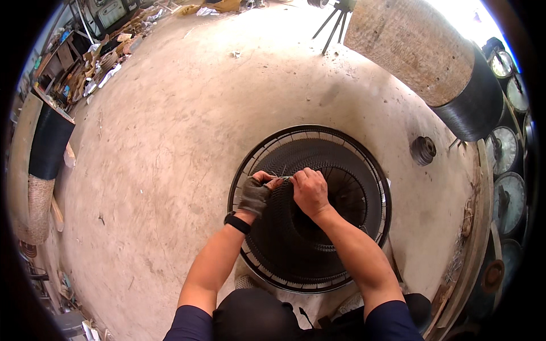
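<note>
A large round black wire fan guard [347, 153] with dark mesh inside lies on the concrete floor in front of me. My left hand [256, 193], in a dark fingerless glove with a black wristband, pinches a thin wire [282, 178] at the mesh's upper left part. My right hand [310, 190], bare, is closed on the same wire right beside it. Both hands touch the mesh [284, 227]. What the fingers hold beyond the wire is hidden.
A big roll of black mesh wrapped in sacking [426, 57] leans at the upper right. A small wire spool [424, 150] lies right of the guard. Round fan parts [503, 148] stack along the right edge. Another dark roll [48, 142] stands at the left, clutter behind it.
</note>
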A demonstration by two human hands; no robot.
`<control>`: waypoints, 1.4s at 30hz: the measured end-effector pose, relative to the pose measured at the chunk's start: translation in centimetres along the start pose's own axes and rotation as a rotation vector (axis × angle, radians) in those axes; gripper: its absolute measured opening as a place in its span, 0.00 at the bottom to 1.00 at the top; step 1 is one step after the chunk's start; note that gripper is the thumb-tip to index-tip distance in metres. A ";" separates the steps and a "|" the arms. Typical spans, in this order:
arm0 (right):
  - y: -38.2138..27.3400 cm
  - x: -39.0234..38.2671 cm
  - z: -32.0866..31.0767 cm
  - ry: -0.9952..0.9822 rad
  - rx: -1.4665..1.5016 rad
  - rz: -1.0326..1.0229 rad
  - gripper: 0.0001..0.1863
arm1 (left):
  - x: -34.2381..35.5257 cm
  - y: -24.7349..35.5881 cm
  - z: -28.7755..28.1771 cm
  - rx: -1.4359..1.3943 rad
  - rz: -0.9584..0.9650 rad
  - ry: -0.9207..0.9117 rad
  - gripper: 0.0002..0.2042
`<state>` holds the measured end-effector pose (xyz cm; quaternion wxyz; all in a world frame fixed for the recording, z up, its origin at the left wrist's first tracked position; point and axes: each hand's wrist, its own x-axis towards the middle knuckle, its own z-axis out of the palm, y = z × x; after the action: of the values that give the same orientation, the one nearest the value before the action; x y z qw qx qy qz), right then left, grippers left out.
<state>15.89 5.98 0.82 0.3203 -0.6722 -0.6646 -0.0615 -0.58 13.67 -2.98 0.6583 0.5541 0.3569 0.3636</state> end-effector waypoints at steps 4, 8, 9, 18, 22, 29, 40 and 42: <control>-0.6 -0.1 -0.3 0.025 -0.026 0.073 0.08 | -0.7 2.0 2.1 0.463 0.066 0.204 0.13; -0.6 -0.3 0.0 0.009 0.002 0.106 0.08 | -1.9 3.2 2.9 0.894 0.453 0.295 0.17; -0.9 -0.3 0.1 0.001 -0.002 0.118 0.07 | -2.2 3.3 3.0 0.971 0.514 0.327 0.20; -1.4 -0.1 -0.1 0.045 -0.011 0.088 0.06 | -2.3 5.1 2.4 1.642 0.797 -0.194 0.20; -0.8 -0.1 0.1 0.024 0.019 0.081 0.04 | 0.1 6.1 2.5 1.249 0.705 -0.229 0.08; -1.1 -0.1 0.3 0.036 0.004 0.064 0.03 | 5.9 8.7 2.4 1.784 0.401 -0.709 0.08; -0.6 0.1 -0.2 0.075 0.004 0.041 0.05 | 9.5 6.1 -4.5 0.228 -0.538 -0.843 0.11; -0.5 -0.3 -0.1 0.067 0.025 0.054 0.05 | 7.0 2.5 -5.6 -0.139 -0.585 -0.707 0.13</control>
<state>15.40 5.67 0.94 0.3522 -0.6834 -0.6359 -0.0670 -2.35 22.71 -1.75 0.8501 0.4746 0.2267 -0.0253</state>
